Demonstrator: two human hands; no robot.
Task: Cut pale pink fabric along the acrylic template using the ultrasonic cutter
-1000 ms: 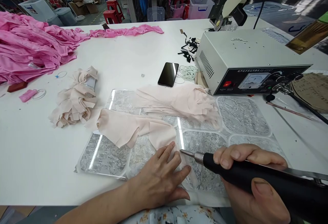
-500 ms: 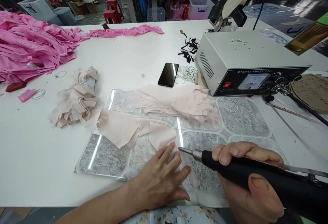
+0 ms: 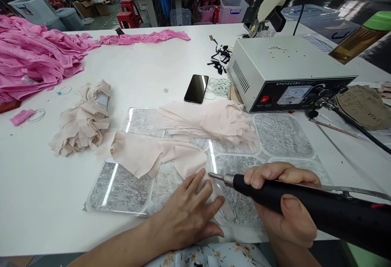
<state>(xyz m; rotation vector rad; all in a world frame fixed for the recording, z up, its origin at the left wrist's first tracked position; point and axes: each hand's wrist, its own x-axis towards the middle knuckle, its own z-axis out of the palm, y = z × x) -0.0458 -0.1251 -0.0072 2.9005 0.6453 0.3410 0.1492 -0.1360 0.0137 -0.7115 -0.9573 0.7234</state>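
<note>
My left hand [image 3: 191,210] lies flat with its fingers spread, pressing the right end of a pale beige fabric piece [image 3: 137,153] onto a grey marbled mat [image 3: 128,187]. In my right hand [image 3: 284,206] is a black ultrasonic handpiece [image 3: 293,202], gripped around its barrel. Its narrow metal tip points left and sits close to my left fingertips, at the edge of the fabric; whether it touches the cloth I cannot tell. Above lies a stack of beige fabric pieces [image 3: 210,122]. A bunched heap of beige fabric [image 3: 84,120] sits to the left.
A grey generator box [image 3: 293,59] with a dial and cable stands at the right back. Near it lie a phone [image 3: 196,88], white cord [image 3: 219,87] and black scraps [image 3: 221,57]. Pink fabric [image 3: 33,55] is piled at the far left. A green-capped container [image 3: 360,39] juts in at right.
The handpiece has shifted slightly left, bringing its tip nearer my left fingertips. My left hand keeps its place on the fabric. The view has turned a little to the right.
</note>
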